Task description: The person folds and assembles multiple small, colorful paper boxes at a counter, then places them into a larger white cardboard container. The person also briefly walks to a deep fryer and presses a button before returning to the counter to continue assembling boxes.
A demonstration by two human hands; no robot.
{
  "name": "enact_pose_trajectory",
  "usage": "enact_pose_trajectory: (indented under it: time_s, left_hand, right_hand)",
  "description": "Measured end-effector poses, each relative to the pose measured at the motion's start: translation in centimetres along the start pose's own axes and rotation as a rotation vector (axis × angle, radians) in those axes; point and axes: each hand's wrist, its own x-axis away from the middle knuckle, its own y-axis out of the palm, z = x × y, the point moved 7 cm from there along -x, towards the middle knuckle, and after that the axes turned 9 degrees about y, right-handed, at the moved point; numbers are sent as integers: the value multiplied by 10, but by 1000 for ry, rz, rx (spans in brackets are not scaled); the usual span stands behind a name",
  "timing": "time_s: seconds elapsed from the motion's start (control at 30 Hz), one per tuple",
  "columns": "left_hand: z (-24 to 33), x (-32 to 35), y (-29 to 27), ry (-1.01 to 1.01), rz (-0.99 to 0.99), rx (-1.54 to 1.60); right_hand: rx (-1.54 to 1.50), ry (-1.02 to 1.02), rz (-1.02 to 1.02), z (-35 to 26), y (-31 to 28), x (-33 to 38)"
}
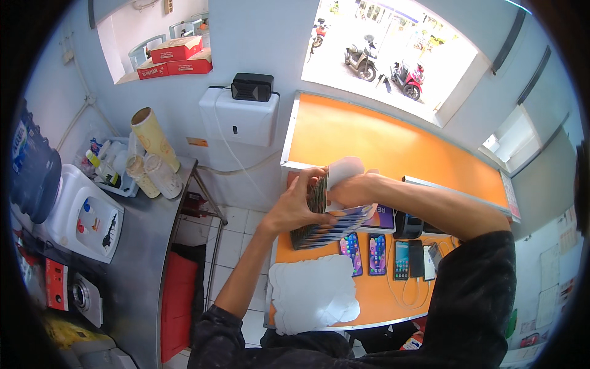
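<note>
My left hand [299,206] grips a fanned stack of dark, patterned flat cards or sleeves [332,224] held above the orange counter [369,289]. My right hand [350,190] rests against the top of that stack and pinches a white scalloped-edge sheet [344,169]. Below the hands, a pile of the same white scalloped sheets [310,295] lies on the counter. Several phones [376,253] lie in a row to the right of the pile.
An upper orange shelf [393,147] runs behind the counter under a window with parked scooters outside. To the left, a steel table [138,246] carries a water dispenser [83,218], rolls of cups and bottles. A white wall box [239,117] hangs ahead.
</note>
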Motion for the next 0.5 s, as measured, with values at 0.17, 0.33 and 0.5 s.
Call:
enact_pose_trajectory:
  time_s: [0.17, 0.33, 0.5]
  left_hand:
    - [-16, 4, 6, 70, 79, -193]
    - [-53, 28, 23, 61, 119, -11]
    - [-92, 63, 36, -108, 187, 156]
  right_hand:
    - [26, -16, 44, -13, 5, 4]
    - [273, 148, -42, -16, -12, 2]
    - [294, 81, 86, -30, -30, 12]
